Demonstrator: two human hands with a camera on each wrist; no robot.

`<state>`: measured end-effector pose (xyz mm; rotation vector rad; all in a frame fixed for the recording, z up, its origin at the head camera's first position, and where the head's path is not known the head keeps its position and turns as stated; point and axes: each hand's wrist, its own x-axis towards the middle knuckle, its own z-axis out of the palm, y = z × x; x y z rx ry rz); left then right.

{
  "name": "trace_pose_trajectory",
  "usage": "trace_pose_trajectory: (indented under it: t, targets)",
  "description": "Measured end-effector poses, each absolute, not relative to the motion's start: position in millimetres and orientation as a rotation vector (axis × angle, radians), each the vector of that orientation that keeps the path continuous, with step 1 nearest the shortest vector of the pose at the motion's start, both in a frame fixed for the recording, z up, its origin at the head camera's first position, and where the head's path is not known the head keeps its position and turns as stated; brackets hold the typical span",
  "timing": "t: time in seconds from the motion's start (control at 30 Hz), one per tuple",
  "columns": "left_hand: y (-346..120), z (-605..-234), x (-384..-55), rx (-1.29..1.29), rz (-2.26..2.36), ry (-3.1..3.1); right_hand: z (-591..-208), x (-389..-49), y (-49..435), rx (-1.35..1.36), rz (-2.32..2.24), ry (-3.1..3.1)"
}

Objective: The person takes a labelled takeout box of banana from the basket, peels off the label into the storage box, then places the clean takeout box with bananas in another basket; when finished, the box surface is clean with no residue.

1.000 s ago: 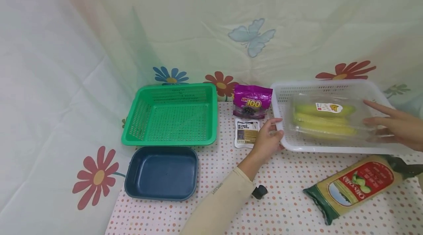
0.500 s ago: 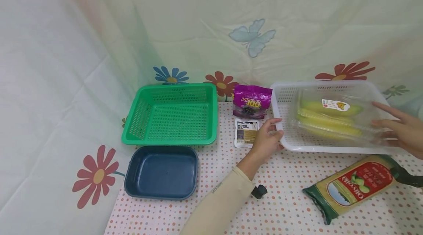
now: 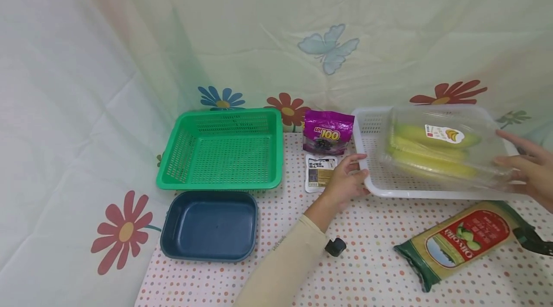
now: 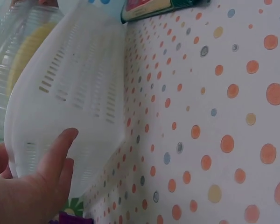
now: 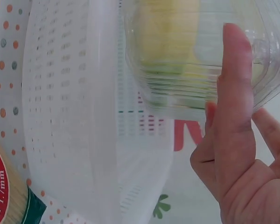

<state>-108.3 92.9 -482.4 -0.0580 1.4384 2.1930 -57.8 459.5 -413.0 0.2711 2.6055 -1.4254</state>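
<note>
A clear plastic box of yellow-green bananas bears a white banana label. My right hand holds it by its right end, thumb along one side and fingers on the other. The box hangs tilted over the white perforated basket; in the right wrist view, its ribbed corner is above the basket's rim. My left hand grips the basket's left rim, with fingers on the outer wall in the left wrist view.
Left of the basket lie a purple candy bag and a small white-and-brown packet. A green basket and a blue tub stand farther left. In front lies a spaghetti bag.
The box of bananas has risen and shifted to the right with my right hand, its tilt growing. My left hand has stayed on the basket's rim.
</note>
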Motion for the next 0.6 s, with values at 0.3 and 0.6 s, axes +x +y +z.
trace_pose_trajectory:
  t: [0.3, 0.6]
  targets:
    - [80, -483, -111, 0.018, 2.138, 1.336, -411, -44, 446, 0.298, -1.398, 2.628]
    - [56, -464, -103, 0.008, 2.149, 1.423, -408, -26, 421, 0.254, -1.367, 2.633]
